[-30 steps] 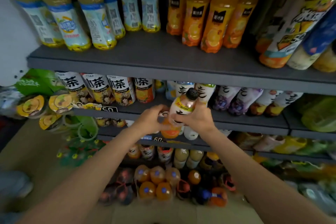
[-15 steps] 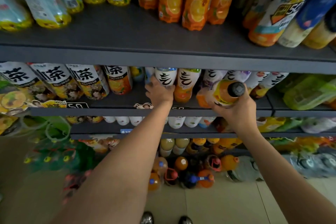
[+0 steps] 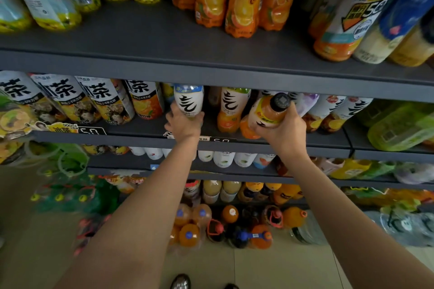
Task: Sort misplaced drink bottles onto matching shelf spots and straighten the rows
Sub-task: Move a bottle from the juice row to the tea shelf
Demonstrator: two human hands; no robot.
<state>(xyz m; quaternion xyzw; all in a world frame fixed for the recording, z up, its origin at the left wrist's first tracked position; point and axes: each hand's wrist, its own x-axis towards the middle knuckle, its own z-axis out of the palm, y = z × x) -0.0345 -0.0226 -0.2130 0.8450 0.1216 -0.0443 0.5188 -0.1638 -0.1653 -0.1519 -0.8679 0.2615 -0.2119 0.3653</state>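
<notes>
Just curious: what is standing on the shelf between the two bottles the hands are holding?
In the head view, one upright orange-bottomed bottle stands between the blue-topped bottle and the tilted black-capped bottle.

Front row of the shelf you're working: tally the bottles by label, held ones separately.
Big-character tea bottles: 4
White brush-stroke bottles, untouched: 4
Held brush-stroke bottles, one per grip, left hand and right hand: 2
Total: 10

A shop: dark shelves (image 3: 211,70) of drink bottles (image 3: 244,7), price tags (image 3: 222,140).
</notes>
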